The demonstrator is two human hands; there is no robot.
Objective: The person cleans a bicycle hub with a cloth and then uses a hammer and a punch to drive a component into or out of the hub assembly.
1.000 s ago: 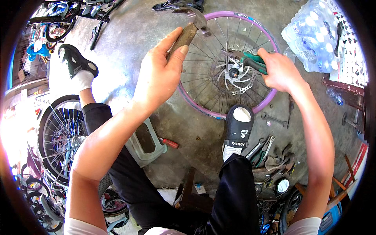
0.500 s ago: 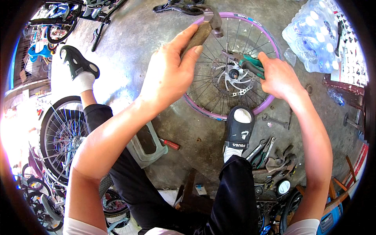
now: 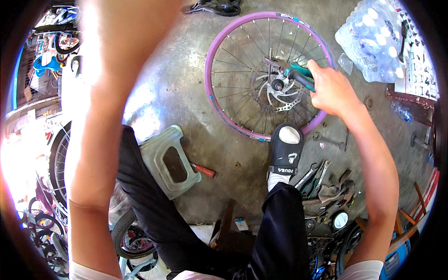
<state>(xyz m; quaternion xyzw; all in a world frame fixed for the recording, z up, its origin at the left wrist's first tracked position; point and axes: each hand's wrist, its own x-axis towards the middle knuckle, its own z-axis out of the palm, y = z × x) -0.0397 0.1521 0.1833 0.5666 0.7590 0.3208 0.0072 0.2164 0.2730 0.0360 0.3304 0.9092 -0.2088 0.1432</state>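
My right hand (image 3: 329, 89) is closed around green-and-black-handled pliers (image 3: 301, 74). Their jaws reach over the brake disc (image 3: 280, 100) and hub of a bicycle wheel with a purple rim (image 3: 209, 60), lying flat on the floor. A thin metal rod (image 3: 270, 56) stands at the jaws, beside the hub; its lower contact is hard to make out. My left hand (image 3: 126, 37) is raised high at the upper left, blurred, with its fingers past the picture's edge. The hammer it held earlier is out of view. My shoe (image 3: 285, 151) touches or overlaps the near rim.
A pale plastic stool (image 3: 156, 161) lies near my left leg, with a red-handled screwdriver (image 3: 205, 171) beside it. Wrenches (image 3: 319, 175) and gloves (image 3: 333, 192) lie right of my shoe. Packed water bottles (image 3: 371, 44) stand at far right; bicycles (image 3: 58, 163) crowd the left.
My left hand has swung up and left, away from above the wheel, and the hammer has left the view. The right hand and pliers have barely moved. My left leg has shifted.
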